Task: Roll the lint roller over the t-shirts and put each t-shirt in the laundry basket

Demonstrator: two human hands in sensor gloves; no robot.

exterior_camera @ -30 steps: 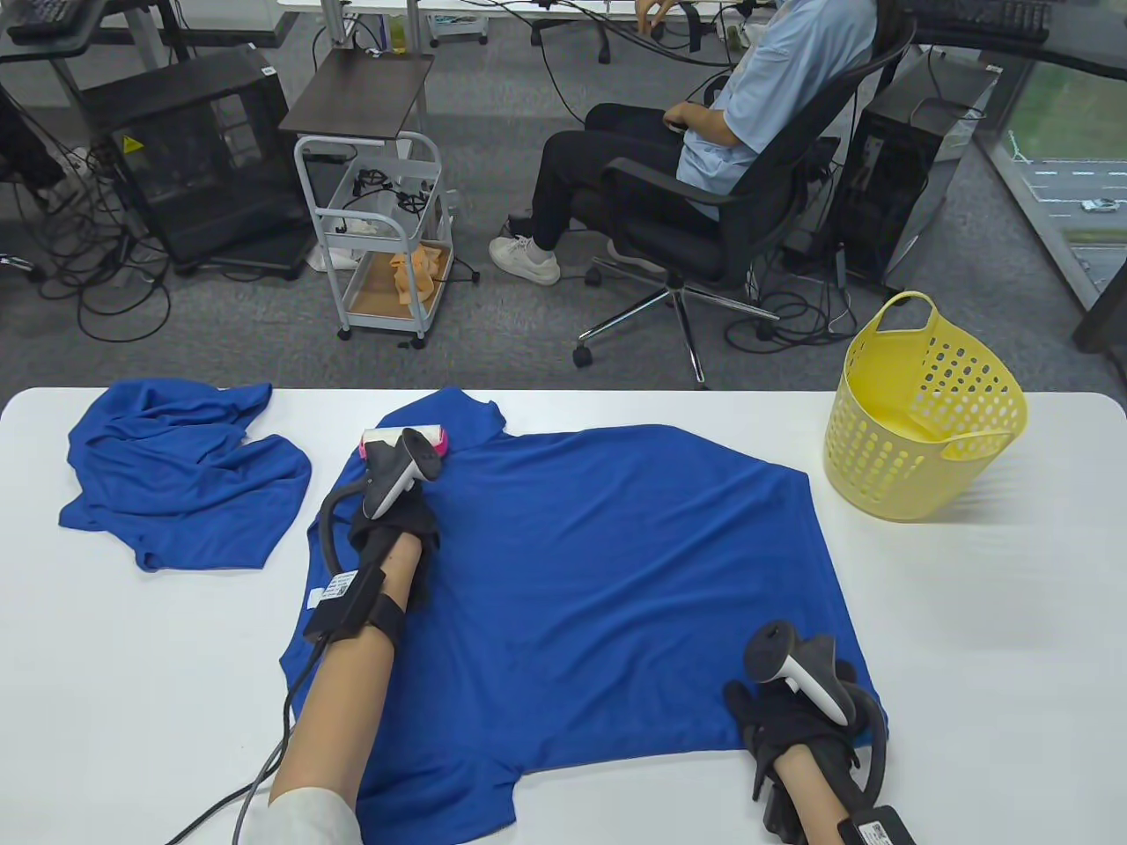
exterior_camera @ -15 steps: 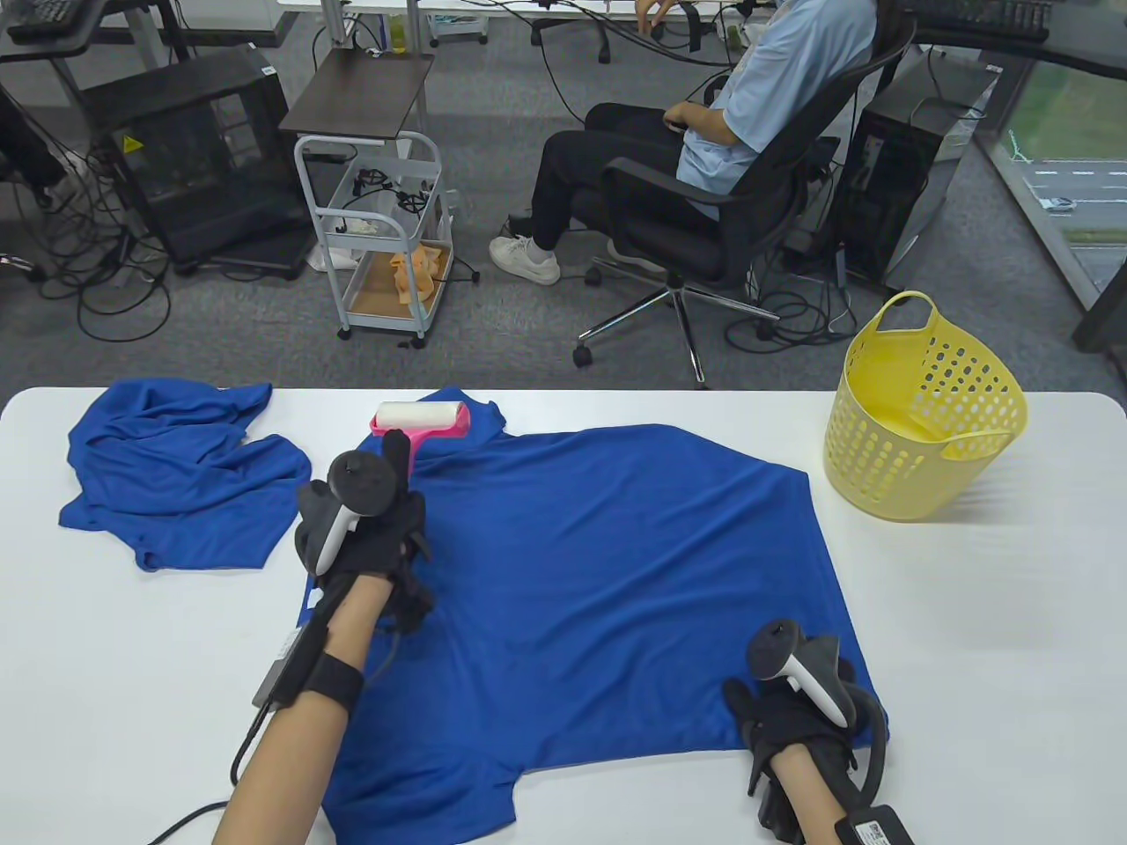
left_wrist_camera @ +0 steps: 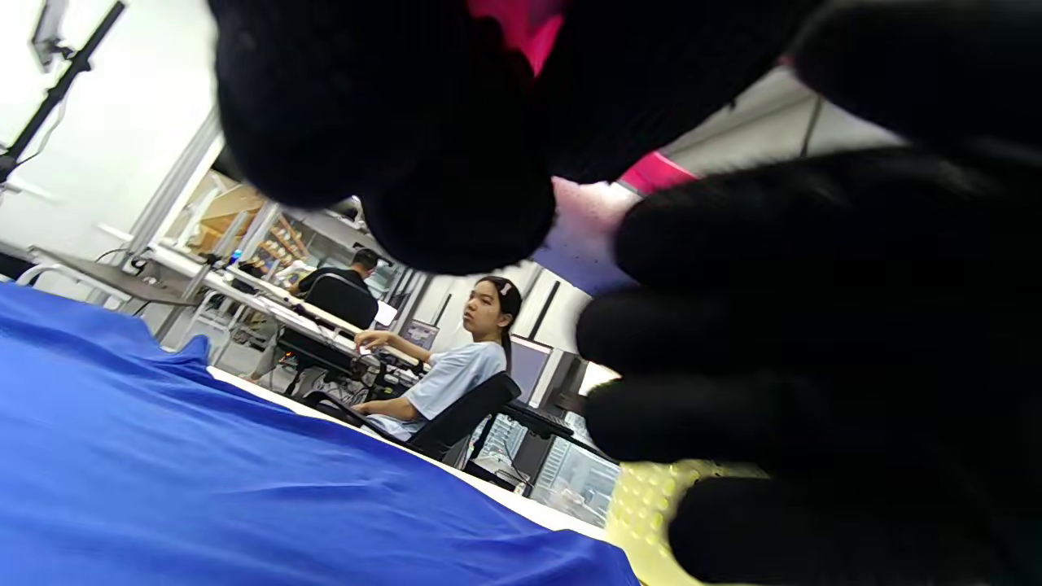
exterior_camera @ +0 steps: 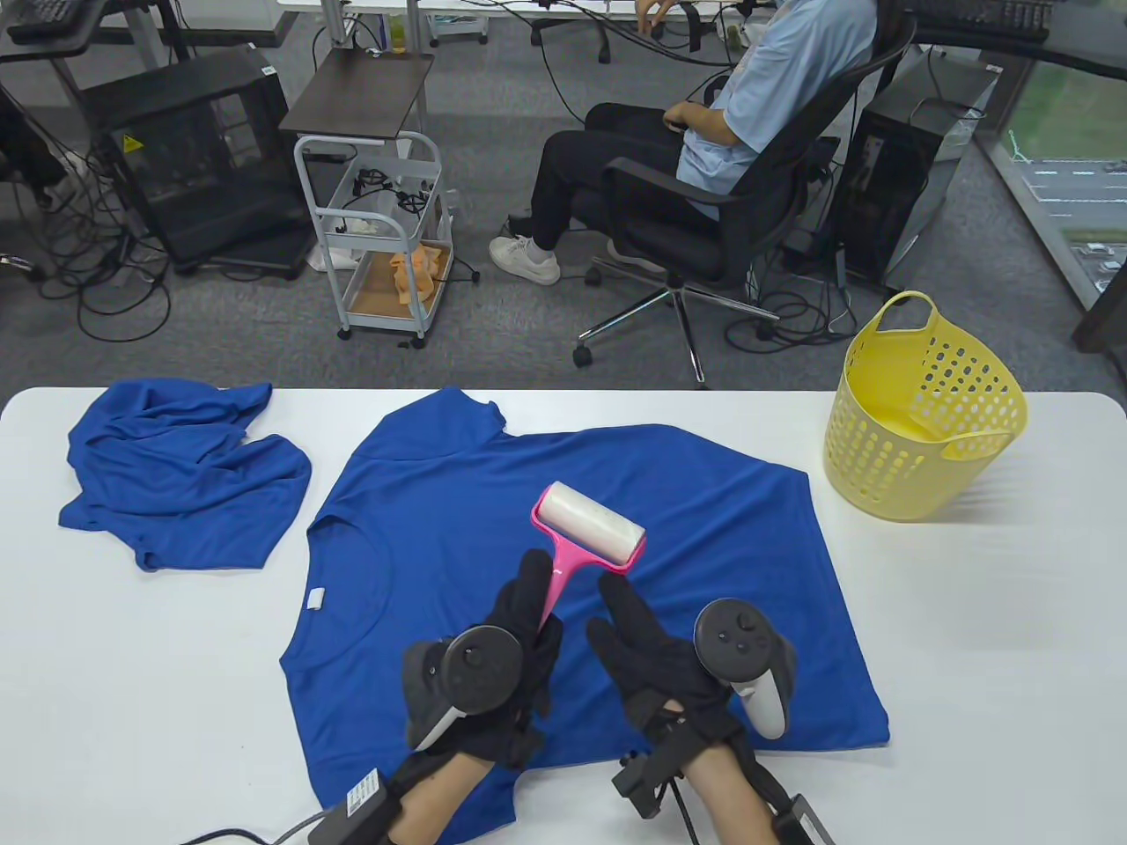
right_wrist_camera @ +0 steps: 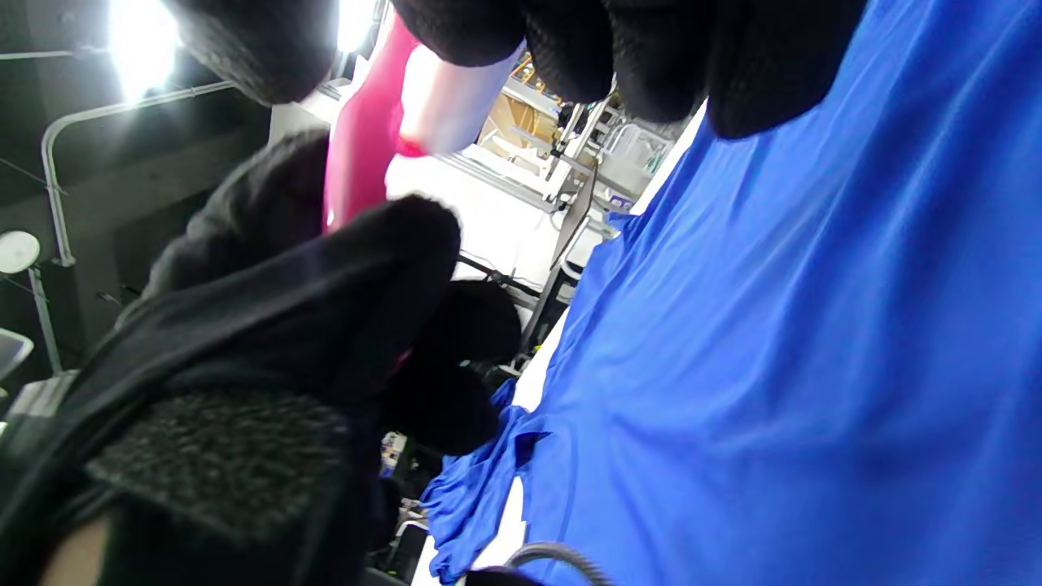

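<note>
A blue t-shirt point(exterior_camera: 546, 493) lies spread flat on the white table point(exterior_camera: 968, 616). My left hand point(exterior_camera: 535, 607) grips the pink handle of the lint roller point(exterior_camera: 588, 528), whose white roll is over the shirt's middle; I cannot tell if it touches the cloth. My right hand point(exterior_camera: 627, 625) is just right of the handle with fingers stretched out, holding nothing. In the left wrist view the pink handle point(left_wrist_camera: 521, 28) shows between my black fingers point(left_wrist_camera: 391, 122) above the shirt point(left_wrist_camera: 203, 488). The right wrist view shows the handle point(right_wrist_camera: 362, 122) and the shirt point(right_wrist_camera: 773, 325).
A second blue t-shirt point(exterior_camera: 180, 471) lies crumpled at the table's far left. The yellow laundry basket point(exterior_camera: 924, 414) stands at the far right corner, also seen low in the left wrist view as a yellow rim point(left_wrist_camera: 651, 505). A person sits in an office chair point(exterior_camera: 704, 202) beyond the table.
My left hand brought the lint roller from the shirt's far left sleeve to its middle front. My right hand left the shirt's lower right corner and moved in beside the handle.
</note>
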